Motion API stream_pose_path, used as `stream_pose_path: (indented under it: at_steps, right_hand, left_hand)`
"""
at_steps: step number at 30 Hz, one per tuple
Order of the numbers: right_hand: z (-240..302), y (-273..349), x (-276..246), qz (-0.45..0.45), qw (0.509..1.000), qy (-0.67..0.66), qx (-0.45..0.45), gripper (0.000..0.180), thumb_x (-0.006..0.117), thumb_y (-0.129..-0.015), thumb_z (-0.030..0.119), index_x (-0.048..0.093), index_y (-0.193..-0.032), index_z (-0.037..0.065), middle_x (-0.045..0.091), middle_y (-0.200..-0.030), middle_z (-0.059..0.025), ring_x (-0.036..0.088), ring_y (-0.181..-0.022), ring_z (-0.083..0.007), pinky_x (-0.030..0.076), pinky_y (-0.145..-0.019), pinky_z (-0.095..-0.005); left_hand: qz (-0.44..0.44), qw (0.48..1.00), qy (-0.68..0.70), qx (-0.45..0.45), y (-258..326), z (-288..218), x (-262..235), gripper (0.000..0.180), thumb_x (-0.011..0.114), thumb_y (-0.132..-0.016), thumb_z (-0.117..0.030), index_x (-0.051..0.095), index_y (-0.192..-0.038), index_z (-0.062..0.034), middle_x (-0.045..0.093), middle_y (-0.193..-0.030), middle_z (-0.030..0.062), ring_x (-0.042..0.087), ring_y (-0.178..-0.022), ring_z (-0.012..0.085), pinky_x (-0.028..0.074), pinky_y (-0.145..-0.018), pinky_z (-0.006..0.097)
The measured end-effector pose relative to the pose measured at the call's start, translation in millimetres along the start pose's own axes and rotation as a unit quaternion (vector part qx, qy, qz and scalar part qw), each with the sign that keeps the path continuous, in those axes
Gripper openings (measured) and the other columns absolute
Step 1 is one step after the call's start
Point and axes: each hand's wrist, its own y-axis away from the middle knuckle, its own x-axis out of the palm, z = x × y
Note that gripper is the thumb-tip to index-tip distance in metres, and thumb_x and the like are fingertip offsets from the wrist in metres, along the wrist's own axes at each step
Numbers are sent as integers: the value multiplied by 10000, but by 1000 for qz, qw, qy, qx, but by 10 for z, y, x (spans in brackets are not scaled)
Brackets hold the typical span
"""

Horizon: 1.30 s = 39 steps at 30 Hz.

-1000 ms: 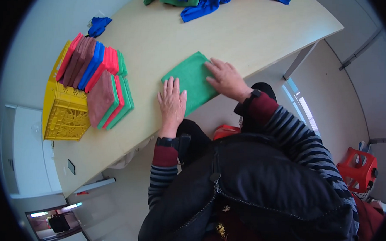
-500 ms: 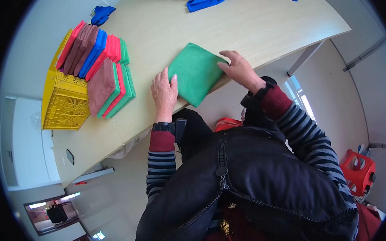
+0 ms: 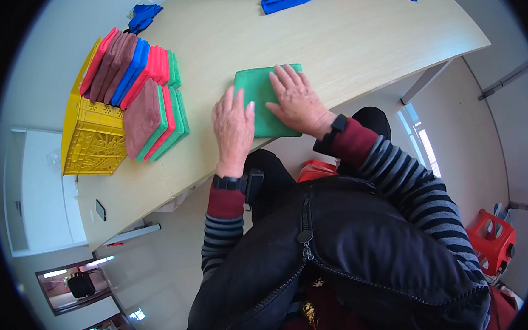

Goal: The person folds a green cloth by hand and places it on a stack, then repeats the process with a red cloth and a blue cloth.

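Note:
A folded green cloth (image 3: 259, 114) lies flat near the front edge of the table, roughly square to my body. My right hand (image 3: 297, 101) rests on top of its right half, fingers stretched out and pointing away from me. Along its left side lies my left hand (image 3: 233, 124), fingers extended, the thumb side touching or just over the cloth's edge. Neither hand grips anything. To the left, folded cloths in red, brown, blue and green (image 3: 142, 69) stand on edge in a row, with a brown, red and green bunch (image 3: 144, 120) in front.
A yellow plastic basket (image 3: 95, 147) holds part of the row at the table's left. A phone (image 3: 100, 210) lies near the left edge. Blue cloth (image 3: 290, 0) lies crumpled at the far side, another blue cloth (image 3: 144, 16) at the far left. A red stool (image 3: 492, 240) stands right.
The green cloth has turned from slanted to nearly straight. My right hand has moved left from its corner onto its top; my left hand has shifted slightly right.

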Motion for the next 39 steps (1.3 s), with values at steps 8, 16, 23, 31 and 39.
stream_pose_path:
  at_steps: [8, 16, 23, 31, 39]
  right_hand:
    - [12, 39, 169, 52, 998, 43, 6, 693, 511, -970, 459, 424, -1438, -45, 369, -1526, -245, 304, -1453, -395, 224, -1195, -514]
    - [-14, 31, 128, 45, 998, 41, 11, 711, 484, -972, 488, 424, -1448, -36, 373, -1529, -238, 298, -1458, -388, 210, -1202, -506]
    - [6, 7, 69, 71, 996, 52, -4, 690, 501, -972, 473, 417, -1457, -10, 366, -1535, -228, 308, -1454, -383, 219, -1199, -508]
    - [-251, -268, -36, 92, 994, 55, 1, 658, 506, -980, 456, 397, -1468, 28, 431, -1483, -215, 356, -1420, -377, 268, -1169, -508]
    - [81, -194, 43, 151, 988, -9, -27, 638, 542, -970, 423, 406, -1456, 33, 492, -1408, -202, 443, -1330, -363, 341, -1102, -491]
  left_hand:
    - [135, 986, 57, 76, -250, 119, 552, 569, 394, -1048, -432, 421, -1490, -75, 329, -1586, 153, 264, -1485, 320, 230, -1202, 447]
    - [115, 989, 90, 34, -279, 222, 644, 626, 384, -1032, -506, 409, -1499, -91, 317, -1591, 149, 284, -1470, 333, 235, -1192, 491]
    - [156, 985, 34, -65, -200, 319, 549, 635, 365, -1042, -486, 317, -1545, -101, 329, -1581, 165, 291, -1468, 319, 229, -1183, 475]
    - [-47, 994, 74, -72, 681, 30, -117, 444, 512, -1020, -328, 548, -1327, -10, 584, -1337, 187, 551, -1245, 314, 412, -1053, 462]
    - [210, 681, 613, -342, 1315, 173, -138, 413, 587, -1009, -345, 561, -1277, -32, 628, -1274, 110, 616, -1152, 204, 511, -952, 386]
